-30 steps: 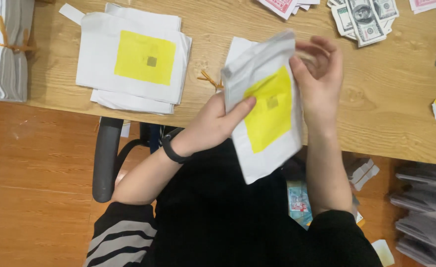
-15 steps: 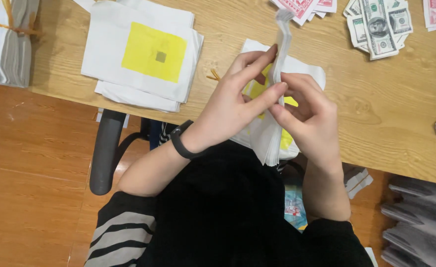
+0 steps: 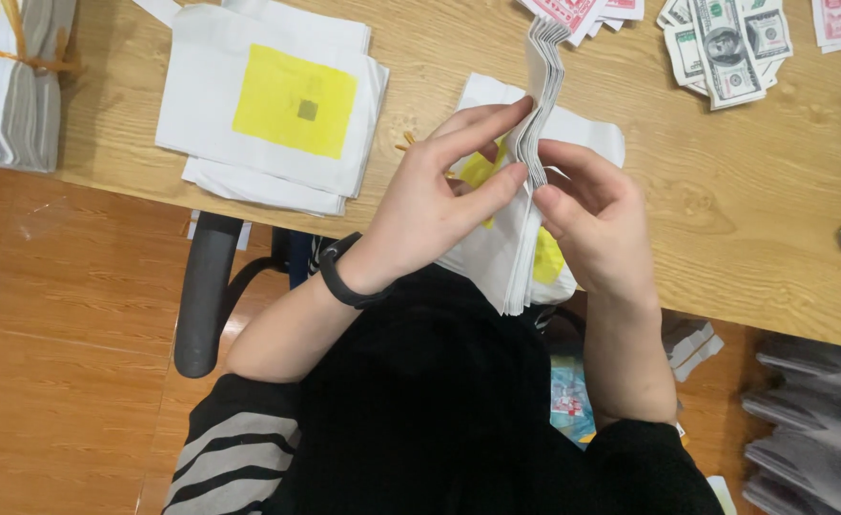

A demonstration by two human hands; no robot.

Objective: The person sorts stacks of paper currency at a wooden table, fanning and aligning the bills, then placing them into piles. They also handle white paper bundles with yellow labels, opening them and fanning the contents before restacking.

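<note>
While both hands pinch it, left hand [image 3: 444,195] and right hand [image 3: 597,224] hold the stack of white envelopes [image 3: 533,143] on edge above the counter [image 3: 726,210]; even fingertip pressure should keep edges flush.

- I see a wooden surface [image 3: 726,219].
- Left: a pile of white bags with yellow squares [image 3: 277,105]; a tied bundle [image 3: 10,86] at the far-left edge.
- Far right: banknotes [image 3: 726,43] and red cards [image 3: 583,11].
</note>
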